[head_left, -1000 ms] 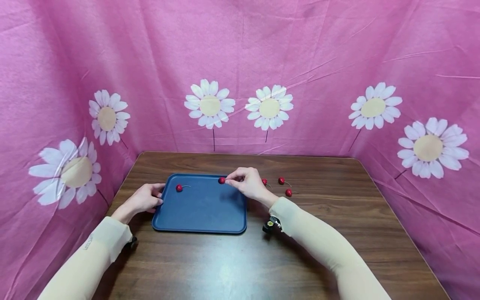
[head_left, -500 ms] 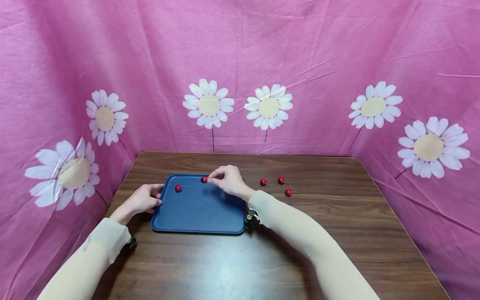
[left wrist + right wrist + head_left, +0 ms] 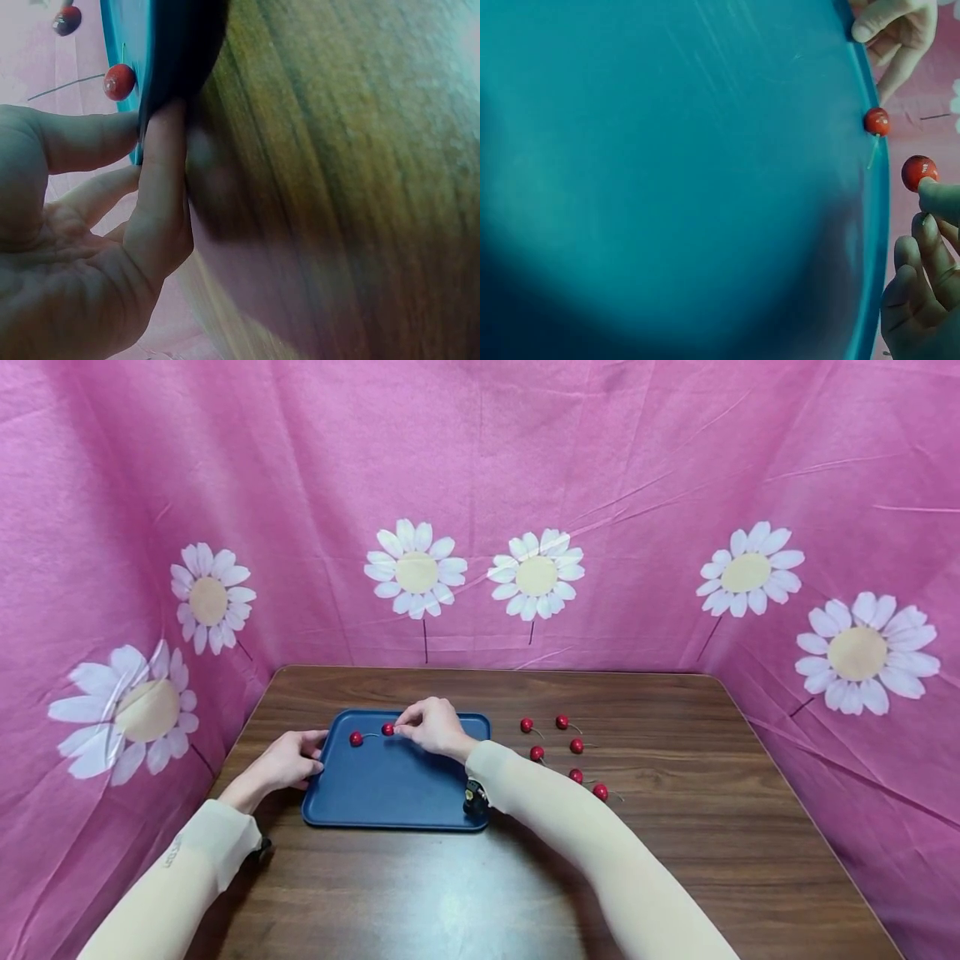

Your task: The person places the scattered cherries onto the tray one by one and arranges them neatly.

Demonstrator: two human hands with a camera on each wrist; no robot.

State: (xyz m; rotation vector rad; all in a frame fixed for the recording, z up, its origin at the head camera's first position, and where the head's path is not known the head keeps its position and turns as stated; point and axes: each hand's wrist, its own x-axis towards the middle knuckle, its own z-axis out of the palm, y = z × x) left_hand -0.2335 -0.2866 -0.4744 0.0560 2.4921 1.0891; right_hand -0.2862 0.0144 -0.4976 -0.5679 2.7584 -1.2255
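A blue tray (image 3: 390,785) lies on the table, its left edge held by my left hand (image 3: 283,760). In the left wrist view, the thumb (image 3: 94,141) meets the rim while a finger reaches under it. Over the tray's far part, my right hand (image 3: 431,727) pinches a red cherry (image 3: 387,729) close to the fruit, by its stem. The right wrist view shows that cherry (image 3: 919,173) above the tray surface. Another cherry (image 3: 356,739) rests on the tray near the far left corner, its stem pointing right.
Several more cherries (image 3: 576,746) with stems lie on the brown wooden table (image 3: 675,827), right of the tray. A pink cloth (image 3: 480,468) printed with daisies surrounds the table at the back and sides.
My right hand has carried the pinched cherry leftward across the tray, closer to the resting one. More table cherries show as the arm moved off them. The left hand stays on the tray edge.
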